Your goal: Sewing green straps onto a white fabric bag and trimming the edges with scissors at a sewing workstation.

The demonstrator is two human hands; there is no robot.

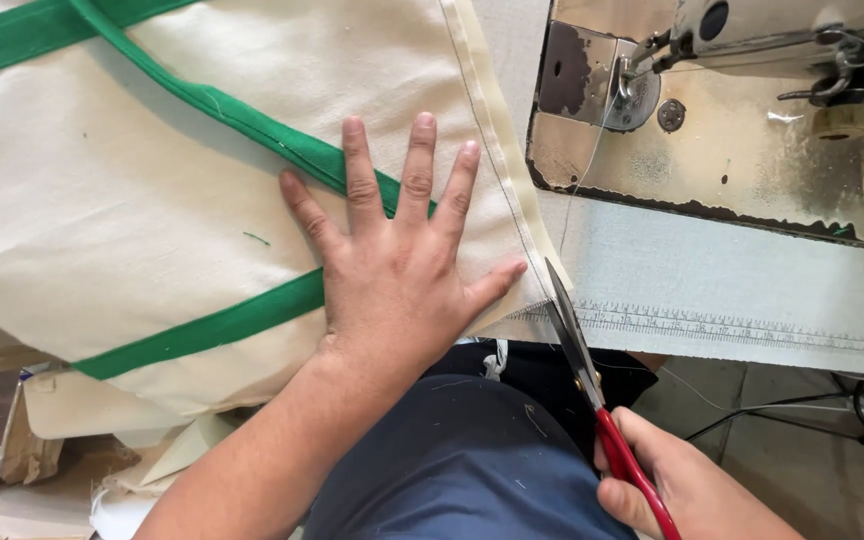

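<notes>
Cream cloth pinned flat, scissors at its corner.

Left hand (pixel 392 270) lies spread, palm down, on the cream cloth with green bands (pixel 132 200), on the bench (pixel 732 290) beside the sewing machine (pixel 722 130). Right hand (pixel 672 480) has its grip closed round red-handled scissors (pixel 592 370), blade tips touching the cloth's stitched edge.

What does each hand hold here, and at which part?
The right hand holds scissors by their red handles. The left hand holds nothing; it lies flat, fingers spread, on the cream cloth.
</notes>
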